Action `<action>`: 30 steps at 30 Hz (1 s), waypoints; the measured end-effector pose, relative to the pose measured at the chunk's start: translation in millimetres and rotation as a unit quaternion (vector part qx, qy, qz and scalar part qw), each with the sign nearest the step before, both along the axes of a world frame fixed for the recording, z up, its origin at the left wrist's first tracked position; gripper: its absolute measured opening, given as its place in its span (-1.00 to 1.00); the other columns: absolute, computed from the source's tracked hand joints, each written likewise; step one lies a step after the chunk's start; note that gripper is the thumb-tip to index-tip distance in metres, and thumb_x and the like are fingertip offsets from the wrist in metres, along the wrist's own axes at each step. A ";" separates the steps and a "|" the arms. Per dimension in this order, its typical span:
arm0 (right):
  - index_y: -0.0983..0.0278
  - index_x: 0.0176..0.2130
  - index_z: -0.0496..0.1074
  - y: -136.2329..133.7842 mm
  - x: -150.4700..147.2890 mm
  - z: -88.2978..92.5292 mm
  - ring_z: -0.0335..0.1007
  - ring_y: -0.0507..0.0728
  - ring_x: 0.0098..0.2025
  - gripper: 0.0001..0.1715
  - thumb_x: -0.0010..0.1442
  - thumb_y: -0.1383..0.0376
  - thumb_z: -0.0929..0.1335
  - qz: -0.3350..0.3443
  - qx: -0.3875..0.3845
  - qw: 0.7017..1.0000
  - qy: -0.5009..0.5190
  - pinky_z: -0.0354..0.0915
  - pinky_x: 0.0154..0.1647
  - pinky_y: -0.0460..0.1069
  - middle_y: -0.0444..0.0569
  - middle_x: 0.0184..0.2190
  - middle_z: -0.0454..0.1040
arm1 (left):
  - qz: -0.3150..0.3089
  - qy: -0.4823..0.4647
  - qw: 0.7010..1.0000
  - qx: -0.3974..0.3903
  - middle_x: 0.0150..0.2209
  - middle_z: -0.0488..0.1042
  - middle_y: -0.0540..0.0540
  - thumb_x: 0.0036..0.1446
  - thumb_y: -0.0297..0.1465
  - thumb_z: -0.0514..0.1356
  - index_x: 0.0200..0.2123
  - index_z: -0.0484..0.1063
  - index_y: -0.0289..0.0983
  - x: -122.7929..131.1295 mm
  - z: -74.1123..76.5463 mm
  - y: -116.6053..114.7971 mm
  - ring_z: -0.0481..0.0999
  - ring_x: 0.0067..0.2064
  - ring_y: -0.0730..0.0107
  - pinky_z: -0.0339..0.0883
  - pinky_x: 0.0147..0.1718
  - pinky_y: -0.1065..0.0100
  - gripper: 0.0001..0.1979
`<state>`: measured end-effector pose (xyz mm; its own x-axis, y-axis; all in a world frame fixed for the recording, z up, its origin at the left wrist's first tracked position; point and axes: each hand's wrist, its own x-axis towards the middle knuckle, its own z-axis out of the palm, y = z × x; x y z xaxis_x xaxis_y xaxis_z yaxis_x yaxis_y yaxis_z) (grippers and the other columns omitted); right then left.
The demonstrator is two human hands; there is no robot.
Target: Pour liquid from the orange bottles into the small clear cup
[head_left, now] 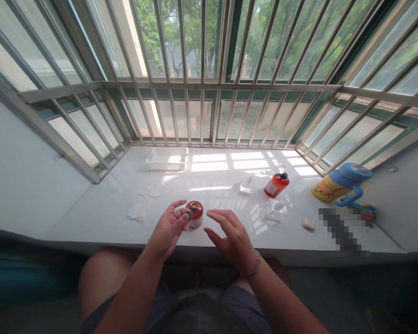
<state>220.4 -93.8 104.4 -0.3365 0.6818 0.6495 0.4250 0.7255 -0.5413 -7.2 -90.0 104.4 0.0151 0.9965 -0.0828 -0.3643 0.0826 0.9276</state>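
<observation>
A squat red bottle (196, 221) with a pale label stands near the front edge of the white sill, its mouth uncovered. My left hand (170, 227) is just left of it, thumb and fingers pinched on a small dark round cap (190, 215) in front of the bottle. To the right of the bottle, my right hand (231, 234) hovers with fingers spread and nothing in them. It appears apart from the bottle. A bracelet circles the right wrist.
A white basket (167, 160) sits at the back left. Crumpled white pieces (137, 211) lie at left. At right are a second red bottle (276, 186) with a black cap, clear plastic (274, 211), a pinkish lump (308, 224) and a blue-and-yellow flask (334, 185). Window bars (202, 116) stand behind.
</observation>
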 end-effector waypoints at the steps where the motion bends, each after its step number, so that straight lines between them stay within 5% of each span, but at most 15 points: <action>1: 0.02 0.33 0.36 0.5 -10.8 4.8 0.51 0.26 0.16 -0.44 0.42 0.31 0.43 0.024 0.005 1.000 0.001 0.49 0.19 0.24 0.03 0.14 0.57 | -0.023 -0.020 1.000 -0.006 -0.14 0.58 -0.11 0.09 -0.13 0.51 0.19 0.40 -0.22 7.3 2.3 -5.9 0.42 -0.38 0.51 0.35 -0.34 0.38 -0.32; 6: 0.02 0.22 0.45 6.4 -38.2 13.6 0.57 0.23 0.07 -0.60 0.45 0.32 0.39 0.065 0.002 0.998 0.027 0.53 0.12 0.19 -0.02 0.03 0.62 | -0.052 -0.003 0.999 -0.008 -0.09 0.60 -0.19 0.15 -0.01 0.45 0.19 0.36 -0.22 14.7 -1.3 -17.1 0.56 -0.24 0.31 0.40 -0.30 0.33 -0.32; 11: 0.05 0.14 0.52 30.1 -40.8 5.9 0.55 0.24 0.06 -0.65 0.41 0.36 0.41 0.008 -0.046 0.999 0.018 0.50 0.12 0.20 -0.02 0.01 0.63 | 0.064 0.245 0.961 0.110 0.07 0.57 -0.21 0.00 -0.06 0.55 0.28 0.30 -0.15 -15.4 -20.0 -2.6 0.58 0.09 0.04 0.50 0.05 0.05 -0.14; 16: 0.08 0.09 0.59 59.3 -48.0 -9.4 0.52 0.27 0.00 -0.58 0.32 0.45 0.42 -0.008 -0.103 0.994 -0.037 0.49 0.09 0.22 -0.02 -0.04 0.63 | 0.031 0.396 0.908 0.130 0.44 0.30 -0.26 -0.19 -0.17 0.63 0.43 0.20 -0.07 -20.4 -42.4 21.5 0.28 0.46 -0.18 0.15 0.43 -0.20 0.13; 26: 0.07 0.10 0.56 54.2 -53.9 -21.3 0.48 0.27 0.04 -0.55 0.27 0.42 0.46 -0.026 -0.140 0.990 0.016 0.44 0.15 0.24 -0.02 -0.03 0.60 | 0.017 0.325 0.941 0.095 0.16 0.54 -0.23 0.01 -0.36 0.48 0.48 0.08 -0.16 15.9 -63.5 43.6 0.62 0.09 0.00 0.51 0.15 -0.06 0.03; 30: 0.15 -0.14 0.53 43.2 -48.5 -26.1 0.50 0.23 -0.10 -0.85 0.27 0.28 0.50 -0.058 -0.170 0.982 0.062 0.51 0.02 0.19 -0.02 -0.17 0.54 | 0.005 0.264 0.957 0.121 0.18 0.49 -0.23 0.04 -0.31 0.49 0.48 0.09 -0.10 15.2 -74.9 44.2 0.63 0.05 0.06 0.56 0.09 -0.05 0.01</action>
<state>171.9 -50.7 78.3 -0.1775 0.8952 0.4087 0.4099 0.4448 -0.7963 8.0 -45.8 29.5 0.0248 0.9873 0.1568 0.1603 -0.1588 0.9742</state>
